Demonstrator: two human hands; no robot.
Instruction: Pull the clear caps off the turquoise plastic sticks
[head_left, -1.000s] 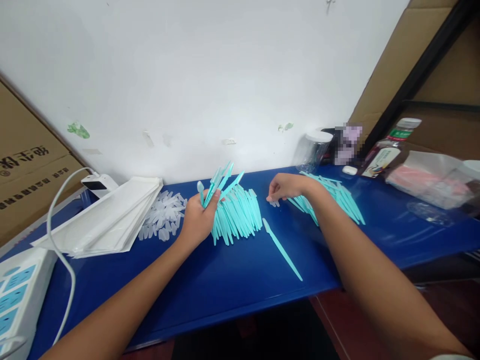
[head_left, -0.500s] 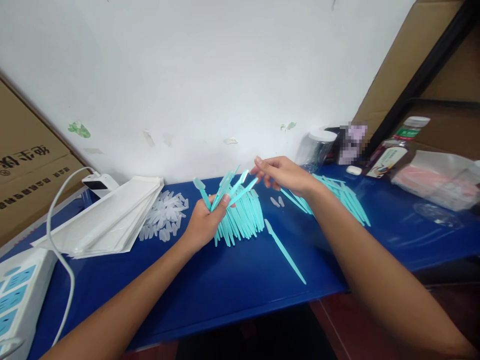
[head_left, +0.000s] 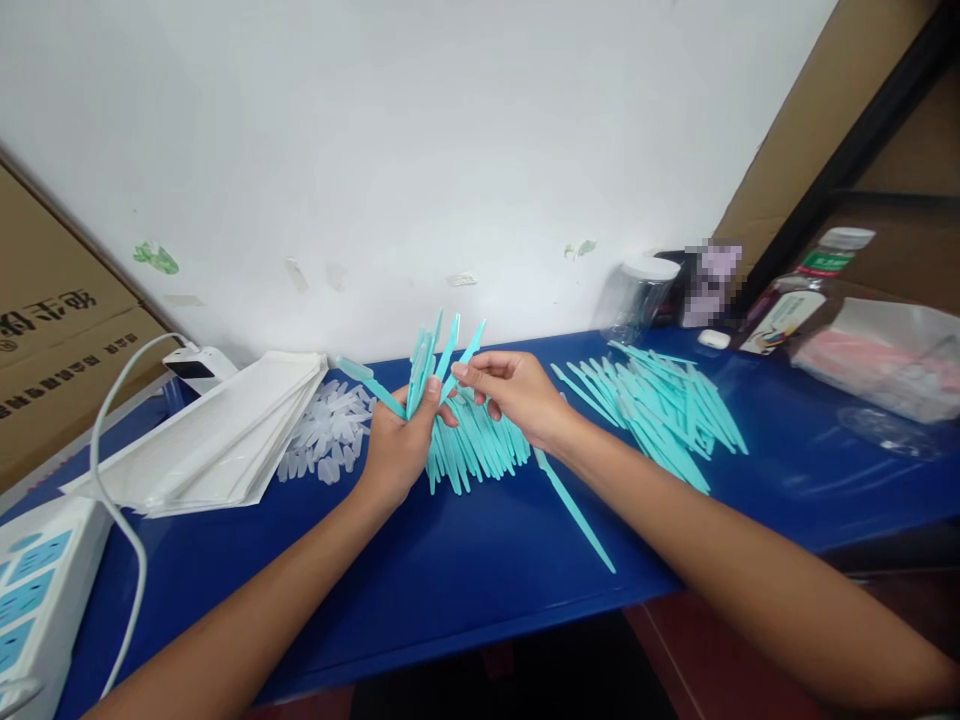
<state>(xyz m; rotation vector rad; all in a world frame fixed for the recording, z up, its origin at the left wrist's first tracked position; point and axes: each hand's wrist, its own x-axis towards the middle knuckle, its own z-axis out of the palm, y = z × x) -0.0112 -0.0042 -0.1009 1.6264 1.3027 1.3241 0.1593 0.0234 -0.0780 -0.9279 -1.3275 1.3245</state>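
Note:
My left hand (head_left: 397,445) is closed around a fan of several teal plastic sticks (head_left: 431,355) that point up and away. My right hand (head_left: 517,395) has come beside it, its fingertips pinching one of those sticks near the top. Behind both hands lies a pile of teal sticks (head_left: 480,445) on the blue table (head_left: 465,560). A single teal stick (head_left: 574,510) lies loose just below my right wrist. A second spread of teal sticks (head_left: 660,405) lies to the right.
Small clear plastic caps (head_left: 330,430) sit left of the pile beside a stack of white bags (head_left: 217,435). A white power strip (head_left: 37,585) and cable lie at far left. A clear jar (head_left: 634,295), a bottle (head_left: 795,295) and plastic bags (head_left: 885,355) stand at the right.
My right hand left the table near the right spread, lifted, and moved left to the sticks in my left hand. The left hand tilted its bundle slightly.

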